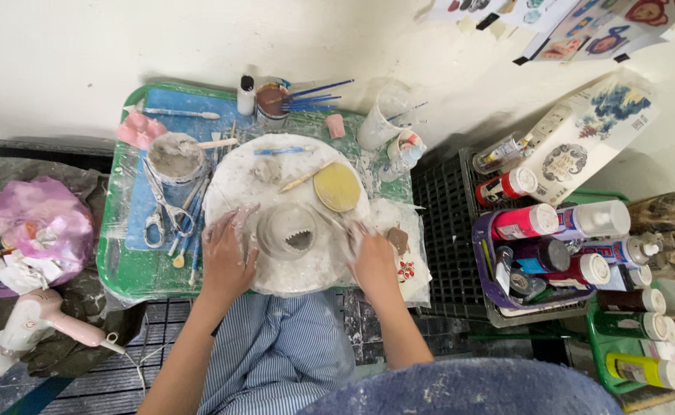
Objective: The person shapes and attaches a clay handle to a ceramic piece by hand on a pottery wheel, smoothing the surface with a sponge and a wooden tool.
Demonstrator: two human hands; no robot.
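Both hands flank the clay cup [287, 230] mid-turntable [233, 184]: left hand [226, 250] spread flat beside it, right hand [372, 257] fingers curled, grip unclear. Best support evenly; jagged rim looks fragile.

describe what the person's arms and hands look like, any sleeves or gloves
Both forearms are bare, with no sleeves, gloves or watch in view. The left hand and right hand are smeared with pale grey clay, thickest on the fingers. Whether any rings are worn cannot be told.

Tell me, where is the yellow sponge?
In the head view, the yellow sponge lies on the white round board, up right of the clay pot.
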